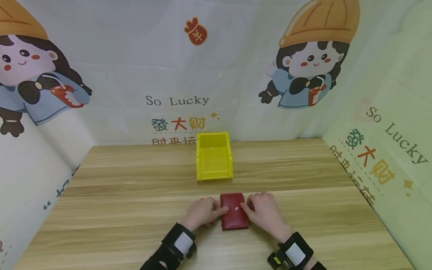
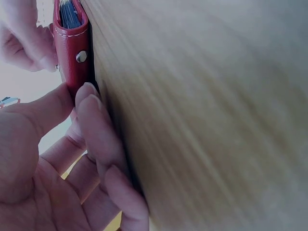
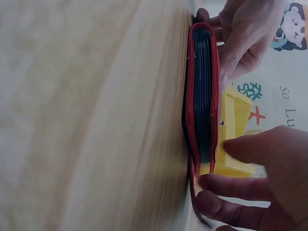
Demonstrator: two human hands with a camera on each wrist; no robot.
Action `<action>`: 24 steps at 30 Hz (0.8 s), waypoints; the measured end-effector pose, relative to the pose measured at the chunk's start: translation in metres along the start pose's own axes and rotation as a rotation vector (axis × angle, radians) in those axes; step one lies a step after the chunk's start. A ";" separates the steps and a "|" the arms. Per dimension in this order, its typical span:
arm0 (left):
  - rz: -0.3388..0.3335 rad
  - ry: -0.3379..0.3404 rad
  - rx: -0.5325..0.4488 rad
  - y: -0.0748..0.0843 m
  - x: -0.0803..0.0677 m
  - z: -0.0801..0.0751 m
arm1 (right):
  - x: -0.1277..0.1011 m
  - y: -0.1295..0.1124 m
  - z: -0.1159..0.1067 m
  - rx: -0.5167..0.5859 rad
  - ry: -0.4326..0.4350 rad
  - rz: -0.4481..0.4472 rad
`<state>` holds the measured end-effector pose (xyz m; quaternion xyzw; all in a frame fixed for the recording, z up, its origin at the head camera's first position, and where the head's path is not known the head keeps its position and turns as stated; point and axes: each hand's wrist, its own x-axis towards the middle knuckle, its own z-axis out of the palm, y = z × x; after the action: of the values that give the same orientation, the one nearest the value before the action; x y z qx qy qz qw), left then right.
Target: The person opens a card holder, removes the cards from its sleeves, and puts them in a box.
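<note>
A red leather wallet [image 1: 233, 219] with a metal snap lies flat on the wooden table [image 1: 128, 202], closed, with dark card sleeves showing at its edge [image 3: 202, 96]. My left hand [image 1: 216, 210] pinches its left edge, thumb on top and fingers against the side [image 2: 89, 103]. My right hand [image 1: 251, 208] holds the right edge the same way, thumb [image 3: 250, 147] over the top near the snap and fingers [image 3: 226, 185] curled at the flap. The wallet [image 2: 71, 48] stays on the table between both hands.
A yellow open plastic bin [image 1: 214, 157] stands just behind the wallet, near the table's back edge. Printed cartoon curtains wall in the table at the back and both sides. Bare wood lies to the left and right of the hands.
</note>
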<state>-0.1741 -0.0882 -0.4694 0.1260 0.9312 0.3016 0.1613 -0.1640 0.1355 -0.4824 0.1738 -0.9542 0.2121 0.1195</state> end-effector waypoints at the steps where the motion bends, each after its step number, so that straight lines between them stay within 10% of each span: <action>1: 0.000 0.000 0.001 0.000 0.000 0.000 | 0.000 -0.001 0.000 -0.030 0.000 -0.005; 24: -0.013 -0.003 -0.004 -0.001 -0.001 -0.001 | 0.005 -0.006 0.000 0.382 -0.243 0.295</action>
<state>-0.1736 -0.0902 -0.4691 0.1200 0.9313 0.3020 0.1648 -0.1665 0.1285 -0.4787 0.0764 -0.9191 0.3812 -0.0631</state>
